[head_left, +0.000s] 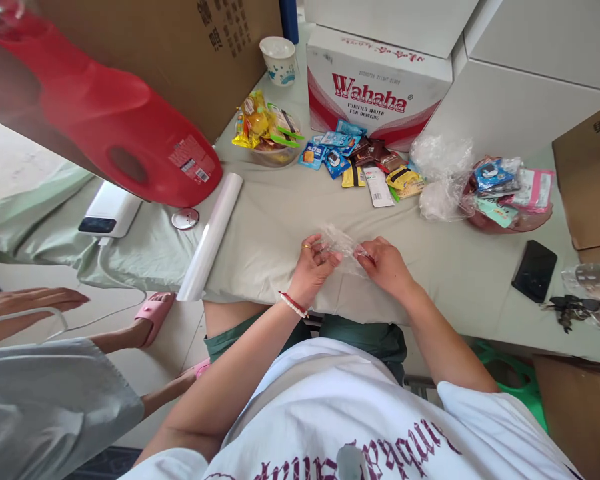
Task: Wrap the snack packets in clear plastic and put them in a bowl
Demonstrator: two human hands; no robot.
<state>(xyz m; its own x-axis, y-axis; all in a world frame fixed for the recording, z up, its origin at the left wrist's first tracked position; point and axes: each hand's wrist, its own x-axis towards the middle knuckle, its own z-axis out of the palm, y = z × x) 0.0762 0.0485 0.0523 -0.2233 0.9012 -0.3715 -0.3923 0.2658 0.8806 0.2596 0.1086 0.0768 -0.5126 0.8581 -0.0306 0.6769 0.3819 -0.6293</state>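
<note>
Near the front edge of the cloth-covered table, both hands hold a crumpled clear plastic bag (341, 239) between them. My left hand (317, 267), with a ring and a beaded bracelet at the wrist, has its fingers closed on the bag's left side. My right hand (384, 263) pinches its right side. Beyond the hands lies a pile of small snack packets (353, 153) in blue, brown, yellow and white. More crumpled clear plastic bags (443, 173) lie to the right of that pile.
A clear bowl of snacks (275, 157), a paper cup (280, 61) and a Wahaha carton (375, 87) stand behind. Left are a plastic roll (211, 237), a red jug (125, 133) and a power bank (111, 210). Right are a pink bowl (515, 223) and a phone (534, 271). Another person sits at left.
</note>
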